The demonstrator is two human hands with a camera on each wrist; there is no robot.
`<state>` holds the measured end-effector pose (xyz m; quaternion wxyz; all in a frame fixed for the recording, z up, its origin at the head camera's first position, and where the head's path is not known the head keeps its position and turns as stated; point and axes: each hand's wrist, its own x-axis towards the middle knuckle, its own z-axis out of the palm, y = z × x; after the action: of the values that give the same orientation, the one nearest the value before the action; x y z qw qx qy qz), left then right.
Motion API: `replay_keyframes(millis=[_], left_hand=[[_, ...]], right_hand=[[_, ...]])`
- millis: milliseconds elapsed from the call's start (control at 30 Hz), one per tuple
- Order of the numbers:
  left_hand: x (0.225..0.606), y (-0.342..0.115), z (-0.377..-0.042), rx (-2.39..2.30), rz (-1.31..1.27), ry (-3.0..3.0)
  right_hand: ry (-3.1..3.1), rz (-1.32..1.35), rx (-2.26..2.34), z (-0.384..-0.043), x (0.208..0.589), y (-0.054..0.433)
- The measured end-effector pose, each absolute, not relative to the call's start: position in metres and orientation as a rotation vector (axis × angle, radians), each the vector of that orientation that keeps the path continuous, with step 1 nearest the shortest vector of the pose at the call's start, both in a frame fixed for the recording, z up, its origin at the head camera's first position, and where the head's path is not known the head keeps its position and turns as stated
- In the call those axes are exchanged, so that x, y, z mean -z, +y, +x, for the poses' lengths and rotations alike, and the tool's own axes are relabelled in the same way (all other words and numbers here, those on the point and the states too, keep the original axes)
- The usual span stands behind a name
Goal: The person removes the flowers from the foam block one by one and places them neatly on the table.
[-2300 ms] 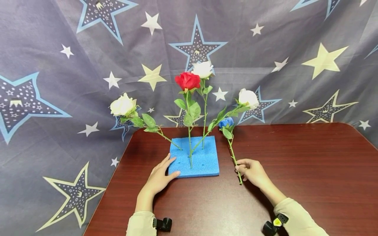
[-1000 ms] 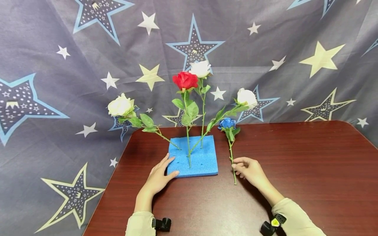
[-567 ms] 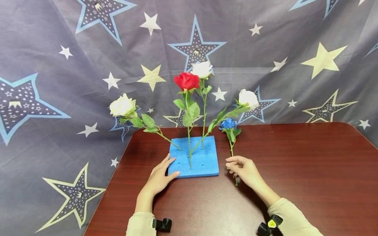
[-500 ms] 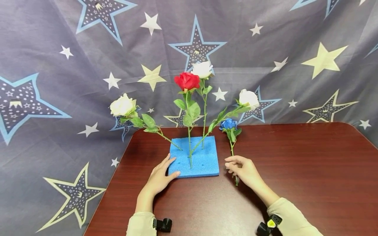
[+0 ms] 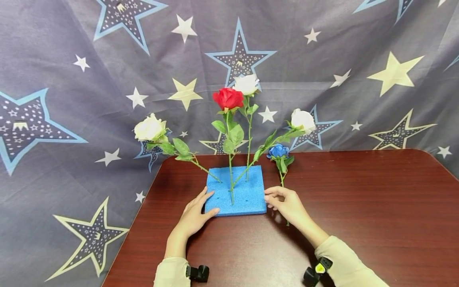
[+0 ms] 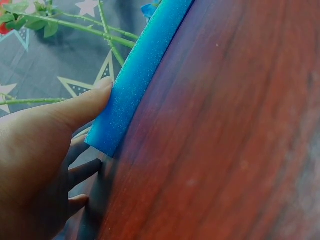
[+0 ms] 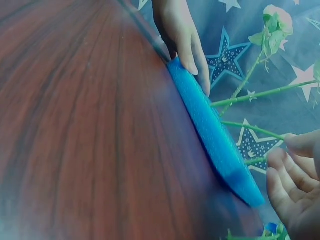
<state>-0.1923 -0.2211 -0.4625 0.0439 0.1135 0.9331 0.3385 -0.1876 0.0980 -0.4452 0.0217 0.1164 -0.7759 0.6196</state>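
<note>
Well, four roses are being held up by one blue foam board (image 5: pixel 252 191) on one reddish-brown table (image 5: pixel 365 211). A red rose (image 5: pixel 228 99) is being borne near upright, and three white ones are being shown around it: a creamy white rose (image 5: pixel 150 127) leaning left, a rear white rose (image 5: pixel 246 84) and a right-hand white rose (image 5: pixel 303 120) leaning right. One blue rose (image 5: pixel 278 151), the fifth flower, is being supported by the tabletop just right of the board, its stem being partly covered by the right hand (image 5: pixel 288 205). That hand is being held at the board's right edge, its fingers being loosely bent and relaxed; whether the edge is being touched cannot be told. At the opposite edge, the board is being touched by the left hand (image 5: pixel 193 213), thumb and fingers being spread wide. Two pale sleeves (image 5: pixel 173 271) are being worn, with one black camera (image 5: pixel 202 273) being carried at each wrist. Behind, one grey backdrop (image 5: pixel 308 71) is being dotted with stars.
</note>
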Motion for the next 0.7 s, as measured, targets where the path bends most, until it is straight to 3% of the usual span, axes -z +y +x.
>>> replay_keyframes(millis=[700], left_hand=[[0.461,-0.221,-0.192,-1.033,0.344,2.850]], right_hand=[[-2.406,0.445,-1.919,-0.198,0.439,0.051]])
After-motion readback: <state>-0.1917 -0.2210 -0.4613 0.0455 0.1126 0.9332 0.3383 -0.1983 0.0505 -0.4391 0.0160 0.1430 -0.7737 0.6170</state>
